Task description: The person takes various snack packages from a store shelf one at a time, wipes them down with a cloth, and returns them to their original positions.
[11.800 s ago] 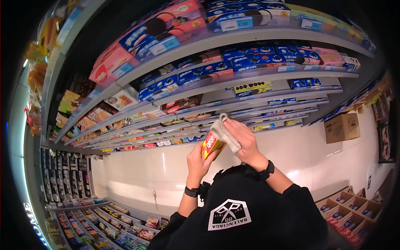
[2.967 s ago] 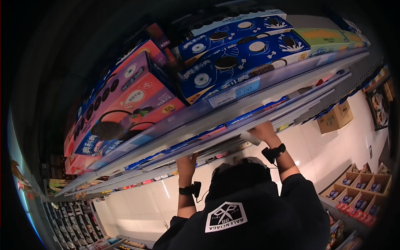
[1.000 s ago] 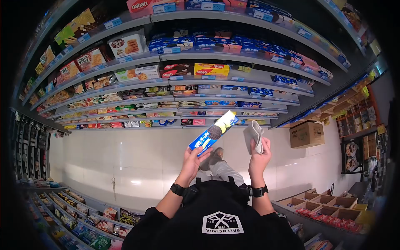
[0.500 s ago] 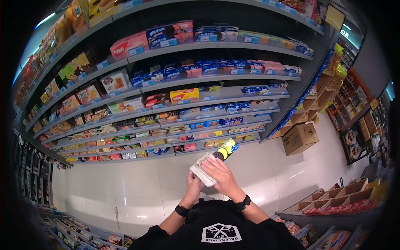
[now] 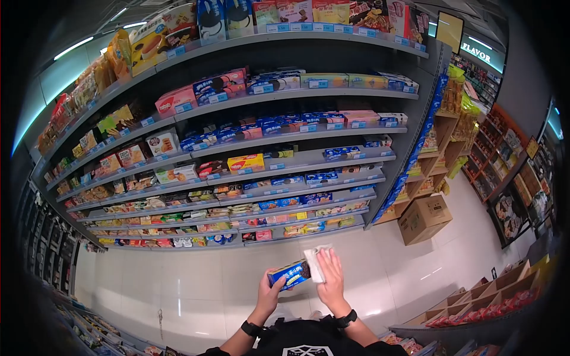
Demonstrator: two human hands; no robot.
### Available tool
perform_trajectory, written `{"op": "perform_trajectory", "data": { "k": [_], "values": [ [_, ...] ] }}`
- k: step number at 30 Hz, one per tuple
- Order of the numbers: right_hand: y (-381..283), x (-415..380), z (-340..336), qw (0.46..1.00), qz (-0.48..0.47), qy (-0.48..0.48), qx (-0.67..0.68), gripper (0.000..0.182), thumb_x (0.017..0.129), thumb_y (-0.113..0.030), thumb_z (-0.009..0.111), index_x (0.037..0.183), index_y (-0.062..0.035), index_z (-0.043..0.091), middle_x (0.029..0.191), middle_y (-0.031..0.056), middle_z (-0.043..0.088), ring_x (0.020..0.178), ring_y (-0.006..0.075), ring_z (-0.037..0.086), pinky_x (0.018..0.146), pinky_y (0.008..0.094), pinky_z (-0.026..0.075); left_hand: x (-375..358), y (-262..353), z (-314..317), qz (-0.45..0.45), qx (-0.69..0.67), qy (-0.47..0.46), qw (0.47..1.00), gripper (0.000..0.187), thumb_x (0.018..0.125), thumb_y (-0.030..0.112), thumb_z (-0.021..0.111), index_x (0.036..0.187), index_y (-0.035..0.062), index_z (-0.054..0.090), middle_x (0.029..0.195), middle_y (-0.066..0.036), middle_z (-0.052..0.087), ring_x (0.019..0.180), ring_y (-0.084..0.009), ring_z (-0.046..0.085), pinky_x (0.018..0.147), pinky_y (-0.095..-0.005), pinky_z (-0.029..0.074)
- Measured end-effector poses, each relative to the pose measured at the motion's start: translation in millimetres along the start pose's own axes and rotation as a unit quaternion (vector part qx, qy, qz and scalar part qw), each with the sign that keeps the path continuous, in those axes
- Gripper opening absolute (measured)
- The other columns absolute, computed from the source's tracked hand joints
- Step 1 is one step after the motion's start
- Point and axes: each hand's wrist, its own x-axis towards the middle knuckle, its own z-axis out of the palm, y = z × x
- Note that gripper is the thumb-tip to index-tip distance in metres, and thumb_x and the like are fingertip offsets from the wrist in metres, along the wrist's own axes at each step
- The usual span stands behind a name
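My left hand (image 5: 268, 293) grips the left end of a blue cookie box (image 5: 287, 275), thumb across its front face. White lettering and a dark sandwich cookie are printed on that face. At the box's right end, my right hand (image 5: 331, 280) holds a folded whitish cloth (image 5: 313, 264), with the fingers lying over it. The cloth covers or touches that end of the box; the exact contact is hidden. Both hands are in front of my body, above the floor.
A long grey shelf unit (image 5: 309, 93) with boxed and bagged snacks curves across the front. A cardboard carton (image 5: 425, 220) stands on the tiled floor (image 5: 214, 279) at the right. Wooden compartments with red packets (image 5: 484, 305) are at the lower right.
The box has turned, so its blue lettered face shows instead of the yellow-green side. My right hand and the cloth have shifted to the box's right end. The view has tilted up.
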Motion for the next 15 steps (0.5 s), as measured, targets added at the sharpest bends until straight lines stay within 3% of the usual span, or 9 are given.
{"op": "perform_trajectory", "data": {
  "k": [4,6,11,13,14,15],
  "values": [
    [-25,-14,-1,0.985,-0.104,-0.113,0.083,0.065,0.079,0.003,0.059,0.143,-0.0054,0.062,0.150,0.0164,0.059,0.148,0.0429,0.043,0.123,0.0569,0.029,3,-14,8,0.002,0.001,0.041,0.999,0.039,0.103,0.028,0.065,0.128,0.0017,0.051,0.116,-0.009,0.063,0.103,-0.0163,0.066,0.086,-0.0316,0.058],
    [-31,-19,0,0.986,-0.103,-0.099,0.083,0.069,0.075,0.003,0.059,0.144,-0.0064,0.061,0.152,0.0148,0.057,0.148,0.0421,0.043,0.122,0.0572,0.030,3,-9,17,-0.002,0.013,0.066,0.998,0.028,0.105,0.031,0.059,0.124,0.0099,0.054,0.115,-0.002,0.062,0.110,-0.0107,0.063,0.093,-0.0280,0.054],
    [-9,-20,-11,0.990,-0.120,-0.055,0.052,0.071,0.072,0.005,0.057,0.142,-0.0055,0.063,0.151,0.0149,0.058,0.147,0.0424,0.044,0.122,0.0580,0.030,-7,-8,33,0.017,-0.016,0.067,0.997,0.032,0.104,0.028,0.061,0.125,0.0060,0.051,0.114,-0.008,0.065,0.100,-0.0169,0.069,0.087,-0.0334,0.059],
    [6,-17,-21,0.997,-0.067,0.000,0.025,0.064,0.076,0.005,0.058,0.139,-0.0031,0.064,0.150,0.0168,0.059,0.147,0.0435,0.044,0.122,0.0591,0.030,-12,-6,36,0.014,-0.050,0.058,0.997,0.034,0.104,0.027,0.062,0.126,0.0043,0.050,0.113,-0.011,0.066,0.096,-0.0194,0.071,0.084,-0.0354,0.060],
    [19,-19,-23,0.999,-0.039,0.011,0.014,0.055,0.085,0.003,0.058,0.140,-0.0022,0.063,0.150,0.0196,0.058,0.148,0.0451,0.042,0.123,0.0554,0.030,-16,-8,33,0.021,-0.039,0.041,0.998,0.037,0.102,0.026,0.065,0.126,0.0018,0.050,0.113,-0.012,0.066,0.095,-0.0205,0.071,0.083,-0.0353,0.061],
    [27,-19,-25,0.999,-0.045,0.010,0.015,0.055,0.085,0.003,0.058,0.140,-0.0022,0.063,0.150,0.0196,0.058,0.148,0.0451,0.042,0.123,0.0554,0.030,-18,-6,32,0.029,-0.028,0.025,0.999,0.041,0.101,0.026,0.068,0.126,-0.0006,0.050,0.113,-0.014,0.066,0.095,-0.0216,0.071,0.082,-0.0352,0.061]
  ]
}}
